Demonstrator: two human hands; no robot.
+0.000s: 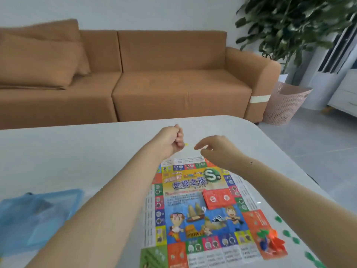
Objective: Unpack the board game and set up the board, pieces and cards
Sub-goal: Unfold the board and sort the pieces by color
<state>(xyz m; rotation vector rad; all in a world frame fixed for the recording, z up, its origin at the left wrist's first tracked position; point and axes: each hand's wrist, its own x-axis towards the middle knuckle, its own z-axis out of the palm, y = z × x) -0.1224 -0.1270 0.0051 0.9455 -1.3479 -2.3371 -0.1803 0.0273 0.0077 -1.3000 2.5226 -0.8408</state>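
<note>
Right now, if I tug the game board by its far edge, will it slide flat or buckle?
The game board looks like thin printed paper with fold creases, so it would probably buckle rather than slide stiffly. The red cards and small plastic pieces lying on it would likely shift.

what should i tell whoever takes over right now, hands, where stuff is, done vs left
Left hand: fingers curled, beyond the board's far edge; a small yellow bit shows beside it, too blurred to tell whether it is held.
Right hand: loosely curled, holds nothing, above the far edge.
Board lies unfolded on the table.
Red cards lie on the board's middle.
Coloured pieces are heaped at its near right corner; green pieces are scattered on the table to the right.
Blue pouch lies at the left.
Done: board out, cards on it.
Left: sort and place the pieces.
</note>
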